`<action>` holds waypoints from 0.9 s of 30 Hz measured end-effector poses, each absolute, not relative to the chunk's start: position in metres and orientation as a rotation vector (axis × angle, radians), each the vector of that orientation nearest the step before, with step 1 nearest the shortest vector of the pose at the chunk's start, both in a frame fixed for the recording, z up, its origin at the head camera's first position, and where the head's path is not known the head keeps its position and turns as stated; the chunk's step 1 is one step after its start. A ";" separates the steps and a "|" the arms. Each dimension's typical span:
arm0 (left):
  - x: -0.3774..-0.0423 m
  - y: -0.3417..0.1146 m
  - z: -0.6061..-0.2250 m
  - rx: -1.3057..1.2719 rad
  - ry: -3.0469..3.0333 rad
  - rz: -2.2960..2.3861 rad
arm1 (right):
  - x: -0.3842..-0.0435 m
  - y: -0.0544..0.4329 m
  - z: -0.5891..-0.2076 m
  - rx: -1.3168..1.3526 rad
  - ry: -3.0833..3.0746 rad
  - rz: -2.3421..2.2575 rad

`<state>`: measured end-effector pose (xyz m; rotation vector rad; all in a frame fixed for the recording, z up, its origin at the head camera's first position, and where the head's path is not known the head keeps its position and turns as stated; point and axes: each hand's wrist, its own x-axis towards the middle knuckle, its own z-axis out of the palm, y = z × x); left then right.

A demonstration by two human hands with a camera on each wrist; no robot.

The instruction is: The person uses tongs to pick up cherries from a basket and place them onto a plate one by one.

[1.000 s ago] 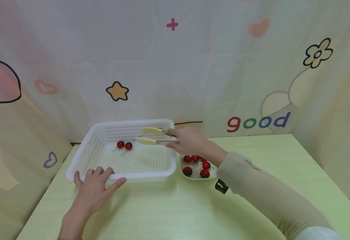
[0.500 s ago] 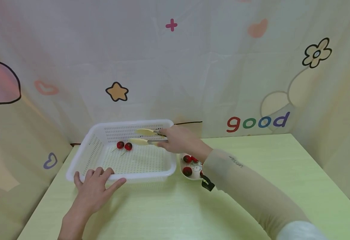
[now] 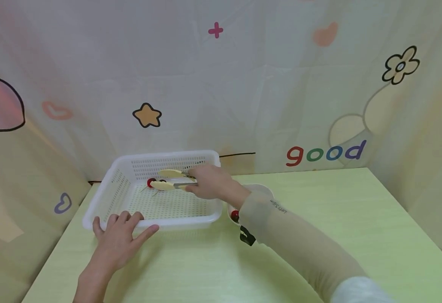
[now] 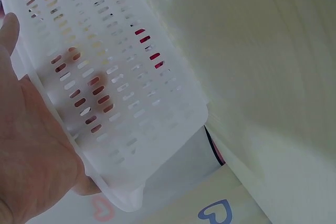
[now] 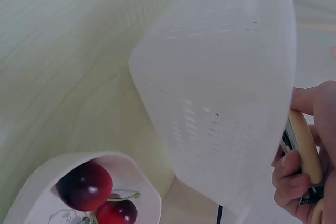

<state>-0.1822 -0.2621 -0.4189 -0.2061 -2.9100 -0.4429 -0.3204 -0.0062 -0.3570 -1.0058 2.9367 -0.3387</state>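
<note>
My left hand (image 3: 116, 242) hooks over the front left rim of a white plastic basket (image 3: 185, 220). Through the slots in the left wrist view, its fingertips (image 4: 102, 95) show on the inner side of the wall. The right hand (image 3: 211, 181) grips a pair of food tongs (image 3: 185, 185) with cream-yellow tips, reaching in over the basket's right side. The tongs' tips stand apart, overlapping two red cherries inside. One cherry (image 3: 150, 182) shows beside the lower tip; the other is mostly hidden behind the tips. In the right wrist view the fingers wrap the tongs' handle (image 5: 305, 148).
A small white dish (image 3: 263, 188) stands right of the basket, partly covered by the right forearm. It holds more cherries, among them a dark red one (image 5: 84, 186) with another beside it. A printed curtain (image 3: 221, 92) hangs behind the pale green table (image 3: 190, 265).
The right hand has moved left and slightly down with the tongs, whose tips now reach the two cherries in the basket. The left hand has stayed on the rim.
</note>
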 end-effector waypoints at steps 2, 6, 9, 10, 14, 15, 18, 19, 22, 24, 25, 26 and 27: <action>-0.182 -0.262 -0.419 -0.206 -2.905 -0.439 | -0.320 -0.010 -0.359 -1.002 2.939 -0.335; -0.182 -0.262 -0.420 -0.205 -2.897 -0.436 | -0.321 -0.015 -0.363 -0.951 2.936 -0.342; -0.183 -0.261 -0.422 -0.217 -2.898 -0.439 | -0.322 -0.015 -0.364 -0.902 2.933 -0.334; -0.184 -0.261 -0.422 -0.220 -2.897 -0.439 | -0.322 -0.015 -0.364 -0.891 2.933 -0.328; -0.185 -0.260 -0.422 -0.225 -2.891 -0.423 | -0.323 -0.018 -0.365 -0.872 2.925 -0.307; -0.185 -0.261 -0.422 -0.222 -2.889 -0.416 | -0.324 -0.019 -0.366 -0.874 2.921 -0.306; -0.183 -0.262 -0.420 -0.217 -2.890 -0.405 | -0.325 -0.025 -0.367 -0.874 2.910 -0.299; -0.183 -0.262 -0.420 -0.216 -2.892 -0.405 | -0.326 -0.027 -0.368 -0.873 2.909 -0.290; -0.182 -0.263 -0.420 -0.222 -2.898 -0.408 | -0.327 -0.032 -0.370 -0.865 2.913 -0.264; -0.182 -0.263 -0.420 -0.223 -2.900 -0.408 | -0.328 -0.034 -0.372 -0.856 2.921 -0.246; -0.183 -0.263 -0.420 -0.224 -2.900 -0.408 | -0.328 -0.035 -0.372 -0.851 2.926 -0.239; -0.183 -0.263 -0.420 -0.225 -2.901 -0.406 | -0.328 -0.036 -0.373 -0.846 2.930 -0.234; -0.183 -0.263 -0.420 -0.226 -2.901 -0.404 | -0.328 -0.037 -0.374 -0.841 2.936 -0.226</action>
